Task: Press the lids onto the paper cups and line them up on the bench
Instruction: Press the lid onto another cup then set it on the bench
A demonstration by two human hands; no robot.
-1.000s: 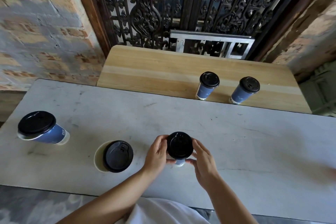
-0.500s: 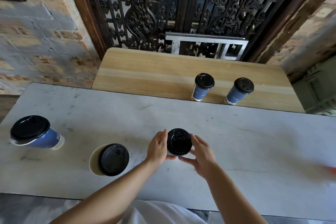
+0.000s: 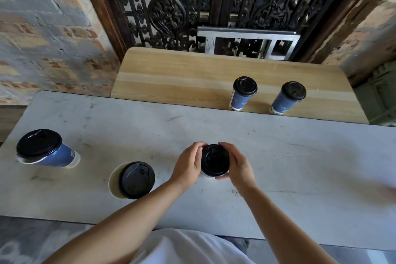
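Both hands are working on one cup. The left hand is curling round the left edge of the lid, with its fingertips wrapping over the far rim. The right hand is cupping the opposite edge, its thumb lying along the near rim. Each hand is thus grasping the lid from its own side.

The paper cup beneath is standing on the grey table between the two palms. It is almost wholly hidden, with only a pale sliver showing below the left thumb. Whether the lid is fully seated cannot be told from above.

Near the left hand, on its left, a second cup is standing with a loose lid lying off-centre across its mouth. This is leaving a crescent of white rim exposed. Further left, well apart, a blue cup is carrying a black lid. The wide-angle lens is tilting it, and a white edge is peeking out under the lid, so the fit is unclear.

Beyond the hands, past the table's far edge, the wooden bench is holding the left bench cup and the right bench cup. Both are lidded, standing side by side without touching, ahead and to the right of the right hand.

Far to the right of the right hand, a reddish blur is running off the frame edge, too smeared to identify. Both forearms are being cut off at the bottom.
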